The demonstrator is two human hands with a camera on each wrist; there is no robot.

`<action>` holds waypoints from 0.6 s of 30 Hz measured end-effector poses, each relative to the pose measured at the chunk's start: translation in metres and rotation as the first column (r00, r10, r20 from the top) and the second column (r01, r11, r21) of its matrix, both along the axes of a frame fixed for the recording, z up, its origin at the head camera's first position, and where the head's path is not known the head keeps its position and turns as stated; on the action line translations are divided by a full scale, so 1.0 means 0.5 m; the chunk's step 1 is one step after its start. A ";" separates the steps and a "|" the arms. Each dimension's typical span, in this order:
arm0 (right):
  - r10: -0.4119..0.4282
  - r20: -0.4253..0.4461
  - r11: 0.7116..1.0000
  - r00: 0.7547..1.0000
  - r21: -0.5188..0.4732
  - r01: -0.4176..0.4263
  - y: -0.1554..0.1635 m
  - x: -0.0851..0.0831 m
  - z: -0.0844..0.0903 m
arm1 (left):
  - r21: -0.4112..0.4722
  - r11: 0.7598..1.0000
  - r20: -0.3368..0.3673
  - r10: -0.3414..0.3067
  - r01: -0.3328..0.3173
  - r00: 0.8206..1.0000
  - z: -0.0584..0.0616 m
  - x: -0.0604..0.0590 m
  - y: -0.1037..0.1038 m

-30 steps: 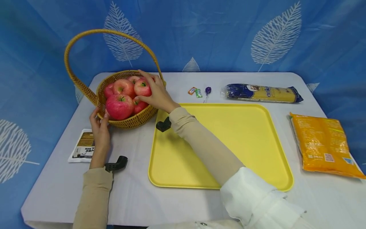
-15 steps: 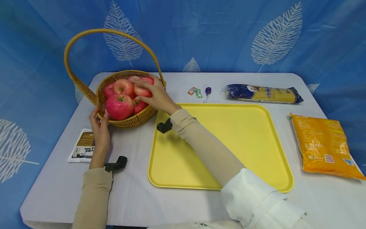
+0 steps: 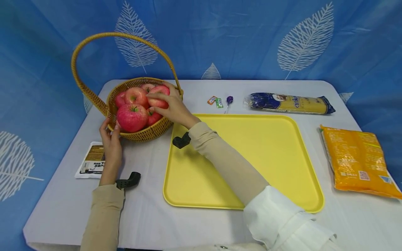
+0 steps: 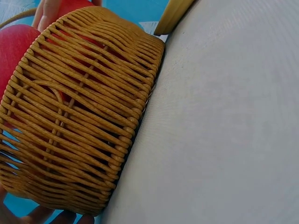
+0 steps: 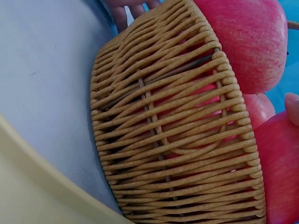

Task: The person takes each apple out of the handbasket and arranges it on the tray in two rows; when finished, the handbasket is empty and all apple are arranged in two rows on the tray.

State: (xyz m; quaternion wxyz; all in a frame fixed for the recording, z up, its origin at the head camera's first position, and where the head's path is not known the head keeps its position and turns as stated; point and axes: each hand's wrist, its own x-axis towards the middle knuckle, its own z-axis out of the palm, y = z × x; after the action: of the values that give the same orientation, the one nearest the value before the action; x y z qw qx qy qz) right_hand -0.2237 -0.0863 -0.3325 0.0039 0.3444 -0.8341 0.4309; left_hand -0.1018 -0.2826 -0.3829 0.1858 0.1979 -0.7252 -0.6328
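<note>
Right hand (image 3: pixel 172 106) inside the basket (image 3: pixel 147 130), fingers curled around one apple (image 3: pixel 158 97) at the back right of the pile, thumb under it and fingertips over its top. Apple lying on the other apples (image 3: pixel 132 116), against the right rim, under the tall handle (image 3: pixel 117 35). Left hand (image 3: pixel 110 143) at the near left wall of the basket, thumb and fingers pinching the rim there, just beside the biggest apple. From the left wrist view only the woven wall (image 4: pixel 79 116) and grey table (image 4: pixel 224 126) visible, with fingertips showing at the edges. From the right wrist view the wall (image 5: pixel 177 135) again, red fruit bulging above it, one fingertip (image 5: pixel 293 107) on the held apple. Just right of the right forearm, a yellow tray (image 3: pixel 267 157), touching nothing in the basket. Beyond that tray, far from both hands, two small sweets (image 3: pixel 215 101), a purple lollipop (image 3: pixel 229 100) and a long pasta pack (image 3: pixel 290 103). Well to the right of the right arm, an orange bag (image 3: pixel 356 160). Just left of the left wrist, partly under it, a small brown and white packet (image 3: pixel 91 164). Black wrist mounts (image 3: pixel 128 180) seen at both sleeves
</note>
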 end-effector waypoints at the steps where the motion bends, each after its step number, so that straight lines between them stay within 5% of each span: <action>1: -0.003 0.000 1.000 1.000 -0.007 0.003 0.000 0.001 0.000 | -0.002 1.000 -0.003 -0.001 0.001 1.000 0.000 0.001 0.000; 11: -0.007 0.078 0.991 0.997 -0.131 0.018 0.005 0.009 -0.003 | -0.032 0.999 -0.014 -0.017 0.017 1.000 0.022 0.016 0.018; 18: -0.014 0.073 0.972 0.997 -0.232 0.031 0.012 0.020 -0.004 | -0.038 0.999 -0.024 -0.018 0.017 1.000 -0.004 0.005 0.001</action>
State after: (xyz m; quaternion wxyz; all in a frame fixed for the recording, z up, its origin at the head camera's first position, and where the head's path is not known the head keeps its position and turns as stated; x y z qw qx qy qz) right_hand -0.2137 -0.0801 -0.3345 0.0195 0.3165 -0.7814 0.5375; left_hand -0.0991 -0.2822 -0.3850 0.1929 0.1803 -0.7363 -0.6231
